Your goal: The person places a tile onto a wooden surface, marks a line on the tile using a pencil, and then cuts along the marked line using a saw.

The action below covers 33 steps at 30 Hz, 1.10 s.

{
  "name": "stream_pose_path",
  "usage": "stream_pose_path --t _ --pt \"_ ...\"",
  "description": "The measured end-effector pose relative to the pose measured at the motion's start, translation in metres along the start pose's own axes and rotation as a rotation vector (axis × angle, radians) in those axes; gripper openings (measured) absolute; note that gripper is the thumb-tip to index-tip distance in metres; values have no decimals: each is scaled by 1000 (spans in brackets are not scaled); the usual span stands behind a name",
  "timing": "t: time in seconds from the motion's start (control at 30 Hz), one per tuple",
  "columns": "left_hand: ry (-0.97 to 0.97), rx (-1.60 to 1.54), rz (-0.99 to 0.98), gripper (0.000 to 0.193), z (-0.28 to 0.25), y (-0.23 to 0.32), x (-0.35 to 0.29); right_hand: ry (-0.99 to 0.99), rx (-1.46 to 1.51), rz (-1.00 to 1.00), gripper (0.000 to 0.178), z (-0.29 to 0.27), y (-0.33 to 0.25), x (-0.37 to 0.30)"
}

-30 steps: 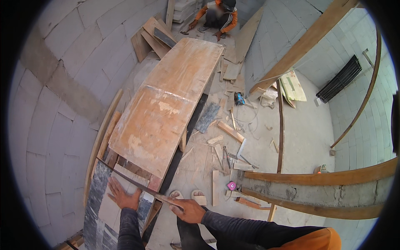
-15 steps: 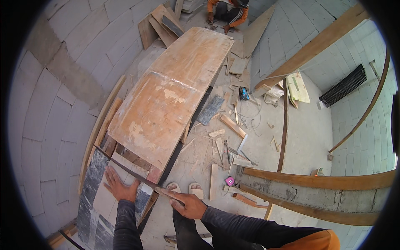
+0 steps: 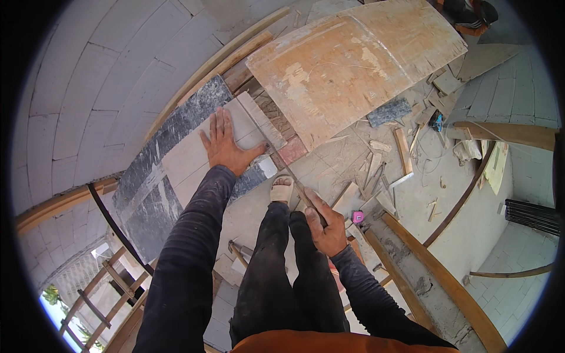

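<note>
My left hand (image 3: 226, 144) lies flat with spread fingers on a pale board (image 3: 182, 157), just left of a handsaw (image 3: 285, 167). The saw's long thin blade lies across the board's far end. My right hand (image 3: 327, 228) is wrapped round the saw's handle, off the board's right edge and above the floor. Beneath the pale board is a dark sheet (image 3: 134, 191) with whitish smears. Beside the blade, a small off-white block (image 3: 268, 166) sits at the near edge and a reddish piece (image 3: 292, 150) lies beyond it.
A large worn plywood panel (image 3: 335, 70) stretches past the saw. On the floor lie wood offcuts, a pink tape measure (image 3: 358, 216) and a blue-black tool (image 3: 436, 121). Concrete edged with timber (image 3: 441, 270) runs at the right. Another person (image 3: 471, 16) is at the far right.
The view has turned, and the scene sits differently in it. My right hand has drawn the saw back toward me, away from the board's edge. My left hand stays pressed on the board.
</note>
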State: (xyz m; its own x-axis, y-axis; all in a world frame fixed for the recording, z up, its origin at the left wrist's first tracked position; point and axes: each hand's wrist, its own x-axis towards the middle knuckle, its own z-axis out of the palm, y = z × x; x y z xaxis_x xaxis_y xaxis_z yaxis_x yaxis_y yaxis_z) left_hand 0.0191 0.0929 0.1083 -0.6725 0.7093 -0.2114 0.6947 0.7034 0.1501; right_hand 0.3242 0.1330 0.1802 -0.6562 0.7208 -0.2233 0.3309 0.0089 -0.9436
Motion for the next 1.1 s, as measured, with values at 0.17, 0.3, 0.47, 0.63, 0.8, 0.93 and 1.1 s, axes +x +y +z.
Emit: stream_pose_path --t 0.17,0.3,0.47,0.63,0.8,0.93,1.1 --pt "11 1 -1 135 -1 -2 -7 -22 -57 113 45 -29 9 -64" --pt "29 -17 12 138 3 -1 -7 -27 -68 111 46 -12 11 -47" --pt "8 2 -17 140 3 -2 -5 15 -36 88 46 10 9 -28" --pt "24 -25 -14 141 3 -4 -2 36 -101 63 44 -18 10 -81" --pt "14 -41 -3 138 0 3 -1 -47 -15 300 47 -1 -1 -8" --pt "17 -31 -4 137 0 -4 -3 31 -55 123 44 10 7 -13" --pt "26 -36 -2 140 -1 0 1 86 -180 18 43 -26 15 -84"
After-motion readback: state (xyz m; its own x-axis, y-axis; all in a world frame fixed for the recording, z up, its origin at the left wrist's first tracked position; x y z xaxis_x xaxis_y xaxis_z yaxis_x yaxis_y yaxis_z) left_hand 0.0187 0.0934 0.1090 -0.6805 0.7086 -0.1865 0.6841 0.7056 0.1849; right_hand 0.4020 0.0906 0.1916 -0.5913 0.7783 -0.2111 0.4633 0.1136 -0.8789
